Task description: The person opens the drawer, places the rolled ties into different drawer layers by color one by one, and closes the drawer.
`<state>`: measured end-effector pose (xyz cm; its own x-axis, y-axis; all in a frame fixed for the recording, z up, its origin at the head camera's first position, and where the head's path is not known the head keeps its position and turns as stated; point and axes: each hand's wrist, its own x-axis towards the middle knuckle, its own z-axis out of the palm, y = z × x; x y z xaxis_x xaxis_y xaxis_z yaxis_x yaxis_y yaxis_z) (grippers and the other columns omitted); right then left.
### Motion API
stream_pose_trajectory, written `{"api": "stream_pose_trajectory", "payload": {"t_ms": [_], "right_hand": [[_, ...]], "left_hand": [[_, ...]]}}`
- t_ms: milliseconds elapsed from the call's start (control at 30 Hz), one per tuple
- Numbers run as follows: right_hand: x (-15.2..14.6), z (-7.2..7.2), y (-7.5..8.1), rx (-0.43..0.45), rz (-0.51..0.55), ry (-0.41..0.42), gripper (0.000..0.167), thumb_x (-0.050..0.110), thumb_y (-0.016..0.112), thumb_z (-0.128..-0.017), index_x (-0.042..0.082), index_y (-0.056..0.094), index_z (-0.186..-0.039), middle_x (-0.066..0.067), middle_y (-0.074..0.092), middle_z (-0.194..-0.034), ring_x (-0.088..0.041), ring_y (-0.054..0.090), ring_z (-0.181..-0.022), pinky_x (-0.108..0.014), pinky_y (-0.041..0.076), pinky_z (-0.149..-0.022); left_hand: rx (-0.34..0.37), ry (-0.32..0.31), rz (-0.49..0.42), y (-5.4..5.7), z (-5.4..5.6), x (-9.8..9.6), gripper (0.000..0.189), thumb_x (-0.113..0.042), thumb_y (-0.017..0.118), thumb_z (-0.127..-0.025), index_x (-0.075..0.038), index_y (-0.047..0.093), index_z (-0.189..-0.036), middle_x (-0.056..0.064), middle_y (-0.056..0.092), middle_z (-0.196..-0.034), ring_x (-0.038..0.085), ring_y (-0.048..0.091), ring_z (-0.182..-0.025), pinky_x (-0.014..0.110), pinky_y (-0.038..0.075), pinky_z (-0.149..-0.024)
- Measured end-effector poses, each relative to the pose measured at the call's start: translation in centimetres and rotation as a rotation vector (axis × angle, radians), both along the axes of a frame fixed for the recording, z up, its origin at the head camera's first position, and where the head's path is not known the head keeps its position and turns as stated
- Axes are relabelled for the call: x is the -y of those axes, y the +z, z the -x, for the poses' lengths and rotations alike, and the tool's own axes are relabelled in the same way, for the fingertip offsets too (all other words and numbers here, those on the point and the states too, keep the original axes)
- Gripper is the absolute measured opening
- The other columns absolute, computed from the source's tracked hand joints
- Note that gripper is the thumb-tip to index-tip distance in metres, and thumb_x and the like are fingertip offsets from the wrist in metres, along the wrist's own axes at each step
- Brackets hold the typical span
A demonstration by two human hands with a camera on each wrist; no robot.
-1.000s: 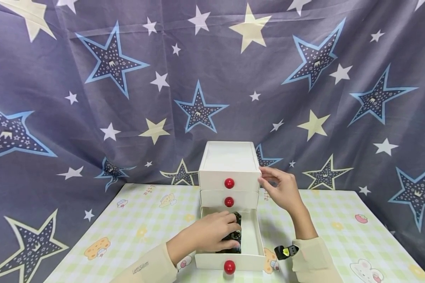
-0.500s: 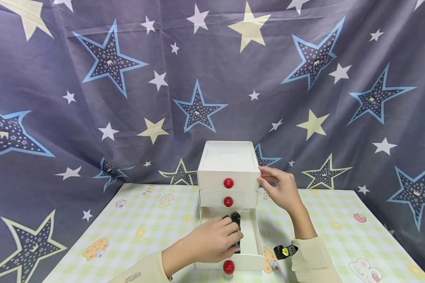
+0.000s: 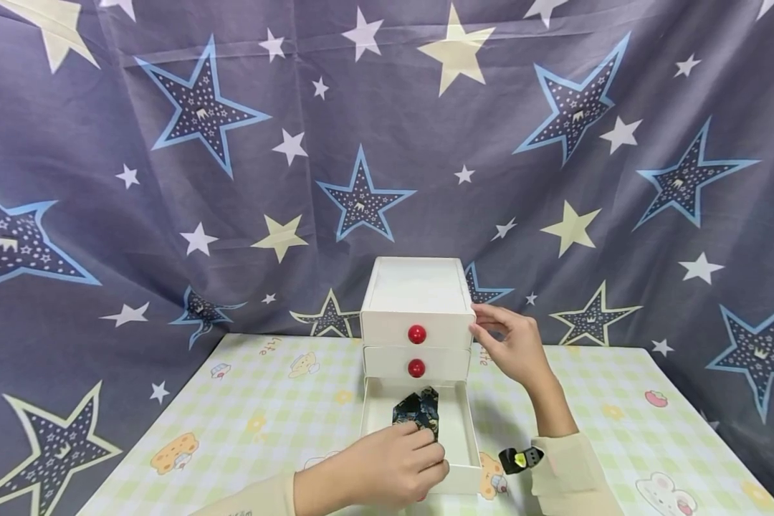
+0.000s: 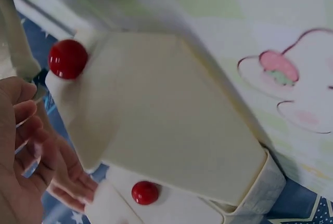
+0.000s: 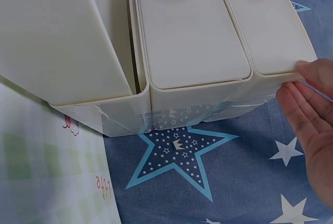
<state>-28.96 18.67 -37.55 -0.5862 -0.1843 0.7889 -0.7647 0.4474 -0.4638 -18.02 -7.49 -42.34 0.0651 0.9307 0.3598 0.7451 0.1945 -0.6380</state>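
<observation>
A small white drawer cabinet [image 3: 419, 287] has red knobs, and its bottom drawer [image 3: 471, 430] is pulled out. A dark patterned necktie [image 3: 419, 412] lies folded in that drawer, its near end hidden behind my left hand. My left hand [image 3: 393, 462] is over the drawer's front edge, overlapping the bottom red knob [image 4: 67, 59]; its fingers are loosely bent with nothing seen between them in the left wrist view. My right hand [image 3: 512, 344] pinches the cabinet's upper right front corner, thumb [image 5: 315, 72] on the front and fingers along the side.
Both upper drawers are closed, with red knobs [image 3: 416, 334] on their fronts. A checked tablecloth [image 3: 264, 401] covers the table. A dark starry curtain [image 3: 232, 201] hangs close behind the cabinet. A black device [image 3: 519, 459] sits at the right sleeve.
My left hand has come off the necktie and moved toward me to the drawer's front, so more of the necktie's far end shows. My right hand has stayed at the cabinet corner.
</observation>
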Motion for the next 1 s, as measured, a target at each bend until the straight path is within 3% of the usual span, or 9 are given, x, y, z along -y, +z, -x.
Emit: {"api": "stream_pose_trajectory", "payload": {"t_ms": [133,333,533,633,833,1000], "right_hand": [[0.0,-0.1,0.0,0.003,0.002,0.0,0.033,0.001,0.078,-0.089,0.0,0.073,-0.122,-0.012,0.076,-0.103,-0.024,0.075,-0.091,-0.044,0.059,-0.078],[-0.1,0.0,0.0,-0.002,-0.007,-0.012,0.034,0.002,0.079,-0.089,0.0,0.073,-0.122,-0.011,0.076,-0.103,-0.023,0.075,-0.091,-0.033,0.059,-0.079],[-0.1,0.0,-0.1,0.003,-0.009,-0.02,0.034,0.002,0.079,-0.089,0.001,0.073,-0.123,-0.011,0.076,-0.103,-0.023,0.075,-0.091,-0.016,0.054,-0.08],[-0.1,0.0,-0.1,0.001,-0.006,-0.016,0.033,0.002,0.078,-0.09,0.0,0.072,-0.122,-0.011,0.076,-0.103,-0.023,0.074,-0.091,-0.018,0.055,-0.08],[0.1,0.0,-0.1,0.001,-0.001,-0.004,0.033,0.002,0.078,-0.09,0.0,0.072,-0.122,-0.011,0.076,-0.102,-0.023,0.075,-0.09,-0.035,0.06,-0.078],[0.1,0.1,-0.1,0.006,-0.001,-0.011,0.033,0.002,0.078,-0.09,0.0,0.073,-0.122,-0.011,0.076,-0.102,-0.022,0.075,-0.091,-0.03,0.059,-0.079]], "left_hand": [[-0.026,-0.025,0.025,-0.6,-0.5,-0.2,0.023,-0.019,0.048,-0.103,-0.022,0.07,-0.098,-0.01,0.058,-0.092,0.01,0.049,-0.081,0.021,0.043,-0.071],[-0.079,-0.059,0.076,-1.5,-0.6,-0.2,0.028,-0.022,0.043,-0.108,-0.026,0.068,-0.097,-0.011,0.059,-0.098,0.008,0.05,-0.083,0.022,0.042,-0.071],[-0.027,-0.089,0.115,-2.0,-0.7,0.1,0.023,-0.029,0.047,-0.106,-0.029,0.067,-0.095,-0.013,0.059,-0.1,0.006,0.052,-0.09,0.021,0.041,-0.074],[-0.019,-0.09,0.155,-2.2,-0.7,0.2,0.025,-0.028,0.044,-0.107,-0.029,0.066,-0.095,-0.012,0.057,-0.099,0.006,0.051,-0.09,0.021,0.04,-0.074],[-0.042,-0.069,0.23,-2.6,-0.6,0.4,0.026,-0.027,0.043,-0.107,-0.031,0.066,-0.097,-0.013,0.056,-0.099,0.005,0.048,-0.091,0.019,0.041,-0.078],[-0.008,-0.044,0.234,-3.1,-0.5,0.5,0.025,-0.027,0.045,-0.108,-0.031,0.066,-0.096,-0.014,0.054,-0.099,0.005,0.046,-0.091,0.019,0.04,-0.08]]}}
